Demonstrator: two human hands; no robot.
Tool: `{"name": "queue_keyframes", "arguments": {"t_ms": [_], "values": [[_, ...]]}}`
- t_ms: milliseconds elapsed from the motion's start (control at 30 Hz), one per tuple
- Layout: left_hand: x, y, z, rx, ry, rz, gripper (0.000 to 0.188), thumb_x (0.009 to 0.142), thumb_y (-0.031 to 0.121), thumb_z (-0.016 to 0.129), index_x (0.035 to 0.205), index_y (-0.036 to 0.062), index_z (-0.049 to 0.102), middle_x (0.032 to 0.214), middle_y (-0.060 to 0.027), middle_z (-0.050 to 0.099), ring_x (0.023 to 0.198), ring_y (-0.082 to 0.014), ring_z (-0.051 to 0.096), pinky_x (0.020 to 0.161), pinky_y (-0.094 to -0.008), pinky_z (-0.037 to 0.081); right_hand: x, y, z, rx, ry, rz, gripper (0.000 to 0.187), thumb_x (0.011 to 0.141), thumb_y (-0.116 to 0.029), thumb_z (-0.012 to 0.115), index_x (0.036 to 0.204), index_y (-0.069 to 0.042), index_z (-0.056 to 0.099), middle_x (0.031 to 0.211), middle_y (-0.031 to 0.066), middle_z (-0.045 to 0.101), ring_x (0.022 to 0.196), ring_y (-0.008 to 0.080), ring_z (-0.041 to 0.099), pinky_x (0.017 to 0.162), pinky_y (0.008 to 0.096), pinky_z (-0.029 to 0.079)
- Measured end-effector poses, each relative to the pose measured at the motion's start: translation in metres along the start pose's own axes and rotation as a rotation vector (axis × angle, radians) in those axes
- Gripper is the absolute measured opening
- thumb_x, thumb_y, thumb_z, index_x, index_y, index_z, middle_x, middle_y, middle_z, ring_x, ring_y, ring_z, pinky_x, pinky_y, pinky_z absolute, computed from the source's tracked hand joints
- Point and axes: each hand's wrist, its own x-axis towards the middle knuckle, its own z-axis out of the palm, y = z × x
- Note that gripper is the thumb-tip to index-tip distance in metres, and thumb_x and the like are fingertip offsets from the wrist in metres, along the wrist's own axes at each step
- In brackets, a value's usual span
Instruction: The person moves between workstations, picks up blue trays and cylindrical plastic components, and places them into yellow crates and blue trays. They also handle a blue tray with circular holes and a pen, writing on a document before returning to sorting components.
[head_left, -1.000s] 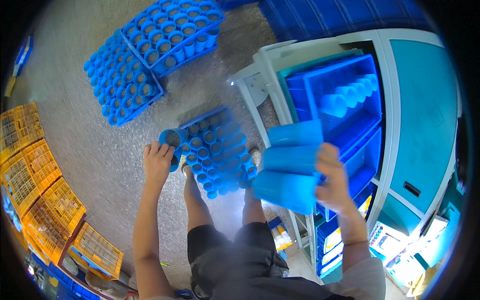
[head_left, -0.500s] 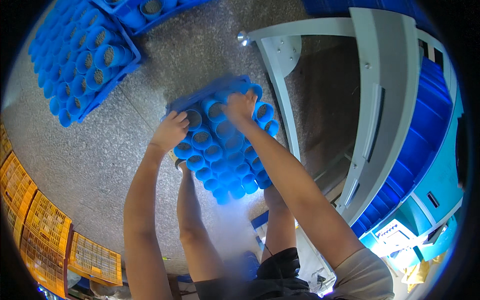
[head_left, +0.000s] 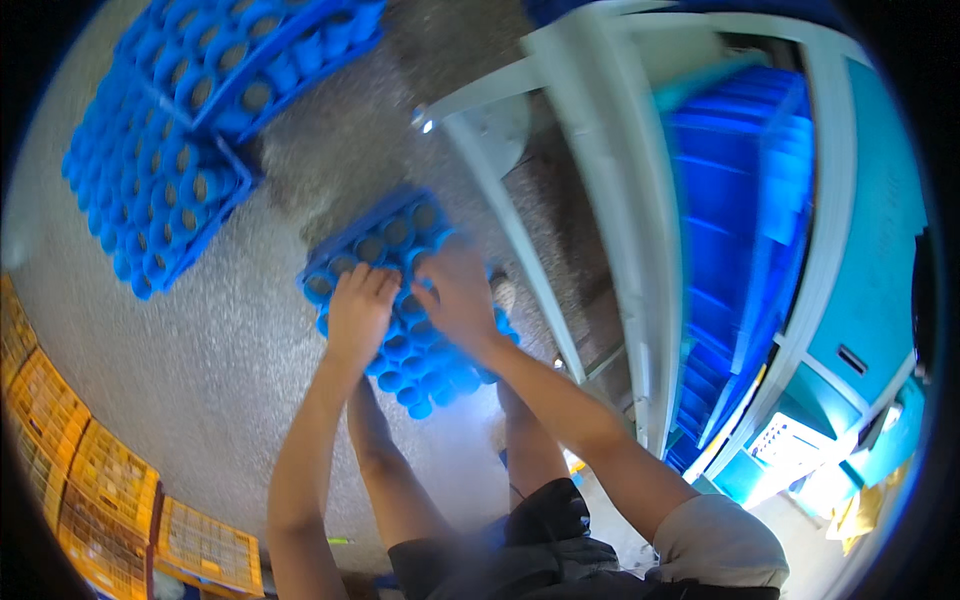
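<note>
A blue tray (head_left: 335, 240) packed with rows of blue cups sits between my legs. Grey granular stuff fills many of the cups, such as one cup (head_left: 397, 232) in the far row. My left hand (head_left: 360, 312) is over the left half of the cups, its bent fingers slightly apart and nothing visible in them. Close by on the right, my right hand (head_left: 458, 292) hovers over or touches the cups, blurred by motion, thumb and fingers apart. Both hands hide the cups beneath them, so any contact is hard to judge.
More blue cup trays (head_left: 150, 190) stand on the grey floor (head_left: 250, 350) at the far left. A pale metal frame (head_left: 610, 170) rises at right, with blue bins (head_left: 725, 220) and a teal cabinet (head_left: 870, 250) beyond it. Yellow crates (head_left: 110, 480) line the lower left.
My hands have come closer together and moved nearer to me over the cups. My view has shifted, showing more of the far trays and the blue bins. The far row of cups shows more fully.
</note>
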Motion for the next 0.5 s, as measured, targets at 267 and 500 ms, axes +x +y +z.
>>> {"name": "queue_keyframes", "arguments": {"t_ms": [267,500], "values": [[0.234,0.269,-0.142,-0.257,0.311,0.471,0.036,0.077,0.008,0.068,0.113,0.0071,0.070,0.125,-0.0027,0.067,0.103,-0.0248,0.059,0.082,-0.0374,0.050,-0.124,-0.052,-0.361,0.347,0.197,0.201,0.012,0.087,0.000,0.070,0.098,-0.003,0.071,0.105,0.0144,0.072,0.093,0.0262,0.070,0.085,0.0373,0.055],[0.370,0.344,-0.100,0.251,0.152,0.579,0.005,0.080,0.015,0.068,0.081,0.0127,0.072,0.091,0.0000,0.069,0.102,-0.0199,0.056,0.082,-0.0360,0.045,0.024,0.119,-0.552,-0.497,0.557,-0.055,0.026,0.083,-0.029,0.079,0.096,-0.007,0.071,0.108,0.0140,0.070,0.103,0.0351,0.066,0.100,0.0502,0.045]]}}
